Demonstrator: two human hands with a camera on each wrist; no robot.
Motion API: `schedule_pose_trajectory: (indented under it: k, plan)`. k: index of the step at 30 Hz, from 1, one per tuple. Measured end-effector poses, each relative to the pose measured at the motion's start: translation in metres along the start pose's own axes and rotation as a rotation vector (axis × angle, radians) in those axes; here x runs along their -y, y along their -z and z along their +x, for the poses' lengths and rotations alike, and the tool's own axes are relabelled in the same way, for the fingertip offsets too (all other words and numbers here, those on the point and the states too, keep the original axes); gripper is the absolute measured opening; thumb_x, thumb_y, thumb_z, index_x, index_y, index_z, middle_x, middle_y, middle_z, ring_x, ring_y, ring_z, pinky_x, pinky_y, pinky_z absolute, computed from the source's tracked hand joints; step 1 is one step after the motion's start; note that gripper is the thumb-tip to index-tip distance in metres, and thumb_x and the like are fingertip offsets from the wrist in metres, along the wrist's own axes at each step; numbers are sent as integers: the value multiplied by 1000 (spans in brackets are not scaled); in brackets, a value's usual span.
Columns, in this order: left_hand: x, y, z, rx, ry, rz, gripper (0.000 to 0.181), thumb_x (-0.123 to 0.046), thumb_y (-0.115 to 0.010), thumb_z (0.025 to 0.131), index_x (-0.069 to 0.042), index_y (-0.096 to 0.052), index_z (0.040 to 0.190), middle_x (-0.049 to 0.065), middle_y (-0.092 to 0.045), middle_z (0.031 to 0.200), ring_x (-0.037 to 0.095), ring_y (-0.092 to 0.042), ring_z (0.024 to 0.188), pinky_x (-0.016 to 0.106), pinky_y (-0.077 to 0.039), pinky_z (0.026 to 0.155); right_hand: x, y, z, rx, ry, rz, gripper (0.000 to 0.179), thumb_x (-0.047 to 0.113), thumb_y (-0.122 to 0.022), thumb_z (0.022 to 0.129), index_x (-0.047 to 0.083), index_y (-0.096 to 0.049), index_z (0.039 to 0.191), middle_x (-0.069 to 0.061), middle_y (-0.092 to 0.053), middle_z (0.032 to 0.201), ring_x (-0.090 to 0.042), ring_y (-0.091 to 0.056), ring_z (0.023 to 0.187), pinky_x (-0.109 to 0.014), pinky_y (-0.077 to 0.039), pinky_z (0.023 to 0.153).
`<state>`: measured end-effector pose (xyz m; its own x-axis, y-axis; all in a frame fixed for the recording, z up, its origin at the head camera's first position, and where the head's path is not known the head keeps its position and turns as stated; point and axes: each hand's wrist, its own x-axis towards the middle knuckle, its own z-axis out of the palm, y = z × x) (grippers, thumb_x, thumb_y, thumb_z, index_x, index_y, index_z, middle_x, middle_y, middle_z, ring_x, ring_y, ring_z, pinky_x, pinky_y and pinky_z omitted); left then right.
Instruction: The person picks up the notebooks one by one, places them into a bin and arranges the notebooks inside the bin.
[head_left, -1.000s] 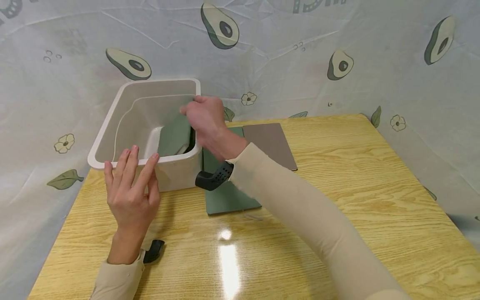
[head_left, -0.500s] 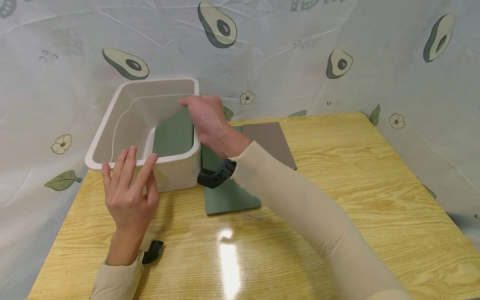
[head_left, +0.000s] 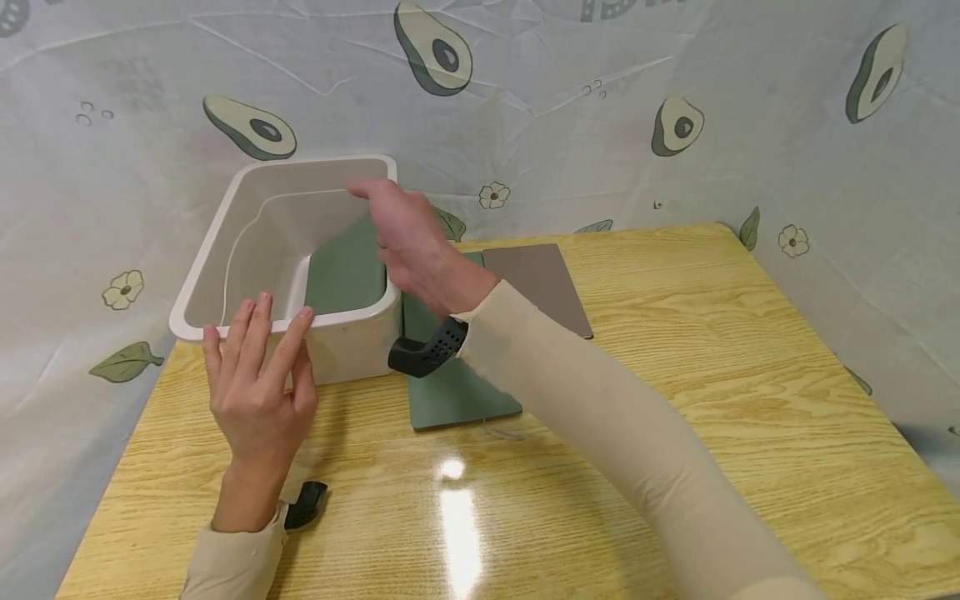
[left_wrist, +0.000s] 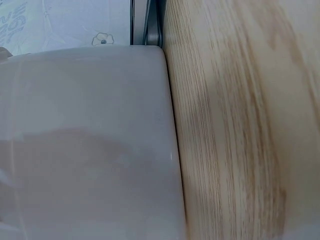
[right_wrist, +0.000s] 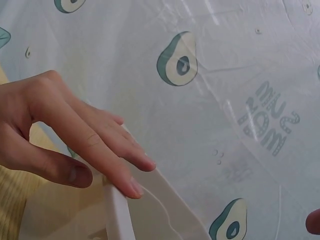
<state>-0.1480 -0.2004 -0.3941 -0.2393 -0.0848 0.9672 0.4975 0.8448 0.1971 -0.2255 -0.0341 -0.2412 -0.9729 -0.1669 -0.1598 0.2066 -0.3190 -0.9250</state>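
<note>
A light grey plastic bin (head_left: 348,346) stands at the table's back left. Inside, on the right of its floor, lies a flat green notebook (head_left: 345,267); part of it is hidden by the right hand. My left hand (head_left: 262,400) rests its extended fingers on the bin's front rim. Over the right rim hovers my right hand (head_left: 408,237), holding nothing; in the right wrist view its fingers (right_wrist: 95,142) are loosely extended beside the rim. Right of the bin lies another green notebook (head_left: 457,396), partly covered by the right forearm, next to a brownish-grey notebook (head_left: 543,279).
The wooden table (head_left: 712,358) reaches to a hanging sheet (head_left: 562,125) printed with avocados and flowers. That sheet runs close behind the bin and along its left side. Dark wrist straps (head_left: 427,354) show on both arms.
The green notebook in the bin has settled flat from a tilted position. My right hand has let go of it and lifted slightly, its fingers loosening. The left hand stays put.
</note>
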Motion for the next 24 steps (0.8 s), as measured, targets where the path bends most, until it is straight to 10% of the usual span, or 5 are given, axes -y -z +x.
schedule_pose_trajectory:
  k: [4, 13, 24]
  plan:
    - [0, 1, -1, 0, -1, 1, 31, -3, -66, 94, -16, -82, 117, 19, -74, 133, 36, -67, 133, 61, -35, 125, 0, -5, -1, 70, -14, -16, 25, 31, -57, 106, 13, -68, 93, 6, -52, 131, -10, -38, 140, -50, -19, 133]
    - [1, 1, -1, 8, -5, 6, 32, -3, -66, 94, -16, -82, 118, 18, -74, 133, 38, -67, 131, 63, -35, 124, -4, -12, -2, 124, -37, -121, 30, 40, -54, 106, 19, -69, 90, 7, -60, 109, -7, -48, 117, -45, -25, 126]
    - [3, 1, 0, 1, -21, -4, 33, -3, -67, 94, -17, -82, 119, 17, -75, 133, 38, -68, 131, 61, -35, 125, -23, -23, 10, 154, -147, -301, 29, 54, -57, 101, 28, -65, 111, 10, -49, 142, -16, -40, 142, -58, -26, 127]
